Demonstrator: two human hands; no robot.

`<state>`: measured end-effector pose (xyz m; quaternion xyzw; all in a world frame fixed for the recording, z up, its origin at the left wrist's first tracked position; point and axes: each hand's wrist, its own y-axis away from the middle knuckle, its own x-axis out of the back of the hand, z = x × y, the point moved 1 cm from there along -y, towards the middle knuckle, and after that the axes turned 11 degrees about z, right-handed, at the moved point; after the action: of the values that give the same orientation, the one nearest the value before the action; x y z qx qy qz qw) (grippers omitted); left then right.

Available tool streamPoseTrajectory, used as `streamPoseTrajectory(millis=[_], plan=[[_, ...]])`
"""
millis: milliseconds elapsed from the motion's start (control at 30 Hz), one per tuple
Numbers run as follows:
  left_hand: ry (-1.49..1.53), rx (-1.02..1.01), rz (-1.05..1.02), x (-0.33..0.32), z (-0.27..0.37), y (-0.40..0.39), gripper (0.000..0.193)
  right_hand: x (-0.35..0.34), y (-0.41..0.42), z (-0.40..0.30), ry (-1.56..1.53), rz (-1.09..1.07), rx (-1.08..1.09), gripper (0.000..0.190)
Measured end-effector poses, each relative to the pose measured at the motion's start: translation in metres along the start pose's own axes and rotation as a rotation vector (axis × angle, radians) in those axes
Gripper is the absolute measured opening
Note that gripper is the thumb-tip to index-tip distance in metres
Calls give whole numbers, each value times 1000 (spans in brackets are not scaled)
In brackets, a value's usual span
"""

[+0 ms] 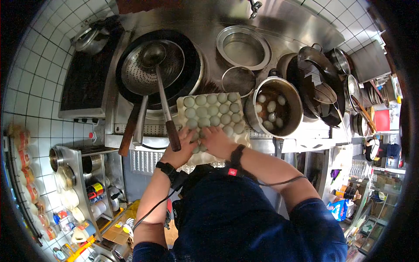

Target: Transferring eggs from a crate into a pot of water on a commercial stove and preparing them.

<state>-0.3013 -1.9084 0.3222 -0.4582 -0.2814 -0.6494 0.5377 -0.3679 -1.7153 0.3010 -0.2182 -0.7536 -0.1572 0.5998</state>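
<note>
A pulp egg tray (241, 108) filled with pale green eggs (214, 120) lies at the front edge of the cooktop. Over its near rows, my left hand (183, 147) has its fingers on eggs at the left side. Beside it, my right hand (217, 140) reaches among the eggs near the middle; its fingertips are partly hidden, and whether either hand grips an egg cannot be told. Right of the tray stands a deep metal pot (296, 113), with several eggs (271, 106) in dark liquid inside.
A wok (122, 70) at the left holds a perforated skimmer (131, 77) and a ladle (154, 54), handles over the front edge. Behind the tray are a round strainer (238, 81) and a metal basin (266, 52) of liquid. More woks (338, 98) crowd the right.
</note>
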Motion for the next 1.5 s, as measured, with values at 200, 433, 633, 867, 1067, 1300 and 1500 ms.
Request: streamPoseTrajectory(millis=[200, 433, 633, 867, 1067, 1300, 1500], plan=[[-47, -159, -84, -3, -10, -6, 25, 13, 5, 14, -172, 34, 55, 43], [-116, -210, -114, -1, 3, -16, 26, 12, 21, 34, -523, 242, -34, 50], [-168, -52, -81, -37, -2, 1, 21, 50, 37, 38, -580, 287, -203, 52], [12, -72, -197, -12, 1, -12, 31, 112, 80, 71, -555, 403, -393, 50], [135, 70, 102, -20, -7, 2, 50, 143, 142, 130, -604, 496, -749, 51], [717, 443, 208, -25, 46, -37, 48, 113, 192, 181, -301, 511, -734, 47], [545, 31, 240, -41, 157, -154, 49, 98, 194, 197, -139, 449, -748, 45]])
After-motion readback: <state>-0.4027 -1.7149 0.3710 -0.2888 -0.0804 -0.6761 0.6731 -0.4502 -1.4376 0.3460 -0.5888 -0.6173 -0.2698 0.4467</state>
